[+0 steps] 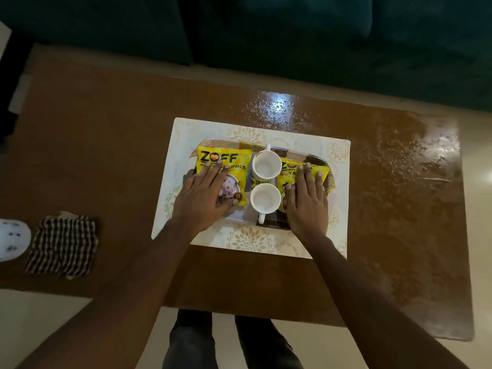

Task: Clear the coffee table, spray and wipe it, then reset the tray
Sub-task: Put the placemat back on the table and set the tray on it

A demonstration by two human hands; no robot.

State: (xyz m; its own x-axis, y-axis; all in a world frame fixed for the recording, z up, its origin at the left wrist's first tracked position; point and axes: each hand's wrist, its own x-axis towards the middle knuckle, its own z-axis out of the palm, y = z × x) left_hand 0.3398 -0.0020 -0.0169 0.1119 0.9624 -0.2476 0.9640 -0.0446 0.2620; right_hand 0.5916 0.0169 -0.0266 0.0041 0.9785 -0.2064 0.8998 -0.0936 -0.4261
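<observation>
A patterned tray [327, 162] rests on a white floral placemat [266, 242] in the middle of the brown coffee table [106, 145]. On the tray lie two yellow snack packets, one at the left [226, 158] and one at the right [288, 169], with two white cups [266, 164] [265, 198] between them. My left hand [203, 194] lies flat on the left packet, fingers spread. On the right packet my right hand [306, 198] presses flat in the same way. Neither hand grips anything.
A striped cloth [62, 245] lies on the table at the left, beside a white spotted object [12, 239] at the frame edge. The table's right part [399, 155] looks wet and shiny. A dark green sofa [319, 35] runs behind the table. My legs [231, 342] stand at the near edge.
</observation>
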